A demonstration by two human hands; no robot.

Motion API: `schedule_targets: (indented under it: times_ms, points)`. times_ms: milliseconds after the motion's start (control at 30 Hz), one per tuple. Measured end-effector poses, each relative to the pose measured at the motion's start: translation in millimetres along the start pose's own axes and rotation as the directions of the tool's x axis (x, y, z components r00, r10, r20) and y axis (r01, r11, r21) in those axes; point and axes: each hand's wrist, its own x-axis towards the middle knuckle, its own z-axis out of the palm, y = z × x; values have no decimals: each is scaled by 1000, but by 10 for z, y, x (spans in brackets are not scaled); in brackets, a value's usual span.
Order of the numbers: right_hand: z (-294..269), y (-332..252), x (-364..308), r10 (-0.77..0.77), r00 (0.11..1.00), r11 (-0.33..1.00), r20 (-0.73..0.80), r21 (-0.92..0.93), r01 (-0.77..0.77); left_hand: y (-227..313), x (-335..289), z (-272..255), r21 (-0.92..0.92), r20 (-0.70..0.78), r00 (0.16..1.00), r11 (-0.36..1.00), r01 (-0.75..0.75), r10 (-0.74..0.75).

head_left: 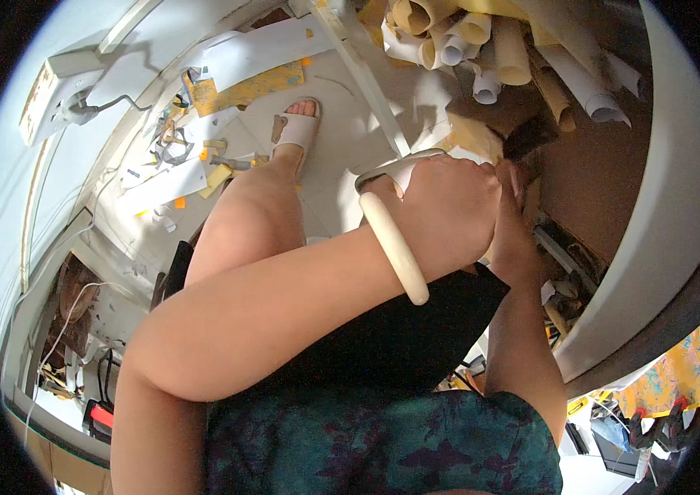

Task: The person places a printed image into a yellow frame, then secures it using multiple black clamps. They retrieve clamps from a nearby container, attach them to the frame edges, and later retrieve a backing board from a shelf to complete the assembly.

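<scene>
Left hand (453, 206) curled, back uppermost; right hand (512, 183) mostly hidden beyond it; cannot tell what either holds. White sandal (404, 170) (grey-rimmed, partly covered) lies just beyond left hand, the nearer, long axis slanting up-right.

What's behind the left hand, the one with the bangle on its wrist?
Partly behind the left hand is the right hand, and a curved, dark-edged thing pokes out above the bangle. Its remainder, and anything either hand may grip, is covered.
</scene>
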Motion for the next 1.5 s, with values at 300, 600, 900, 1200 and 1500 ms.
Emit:
schedule_targets:
  times_ms: [300, 600, 900, 1200, 1500]
  points:
    - [215, -64, -219, -13, 994, 1000, 111, 10, 12, -69, 60, 101, 59, -26, 992, 991, 123, -122]
    - [-971, -1294, 1457, -96, 993, 990, -70, 101, 103, -18, 141, 140, -84, 7, 968, 964, 252, -253]
    - [-1552, -1609, 1797, -171, 977, 967, -124, 170, 191, -100, 170, 43, -109, 19, 969, 962, 249, -248]
    - [-1475, -1734, 1932, -166, 975, 944, -150, 263, 201, -153, 180, 69, -74, 60, 948, 946, 316, -312]
    - [-1523, -1837, 1853, -134, 956, 858, -262, 452, 244, -138, 164, -35, -109, 9, 955, 949, 295, -296]
